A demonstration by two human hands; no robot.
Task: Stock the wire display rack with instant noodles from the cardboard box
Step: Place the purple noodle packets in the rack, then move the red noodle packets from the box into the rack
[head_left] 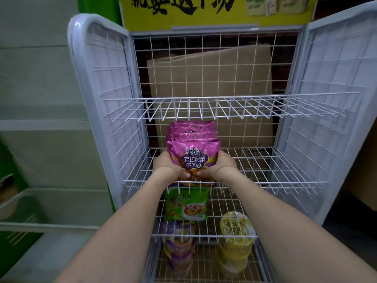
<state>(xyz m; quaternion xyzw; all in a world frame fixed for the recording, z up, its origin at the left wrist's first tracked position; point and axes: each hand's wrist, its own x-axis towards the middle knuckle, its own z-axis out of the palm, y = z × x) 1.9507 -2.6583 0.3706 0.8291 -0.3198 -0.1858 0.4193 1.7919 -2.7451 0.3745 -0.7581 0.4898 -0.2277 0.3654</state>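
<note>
A row of several purple instant noodle packets (192,137) stands upright on the middle shelf (275,170) of the white wire display rack (204,105). My left hand (169,166) grips the left side of the front packet and my right hand (219,167) grips its right side, thumbs on its face. One shelf down stands a green noodle packet (186,204). Below that are stacked purple noodle cups (179,246) and yellow noodle cups (236,240). The cardboard box I stock from is not in view.
A flattened brown cardboard sheet (214,78) leans behind the rack's back grid. A yellow sign (204,11) tops the rack. The top shelf (224,108) holds nothing. Green and pale cabinets (30,139) stand at the left; a brown box edge (365,180) shows at the right.
</note>
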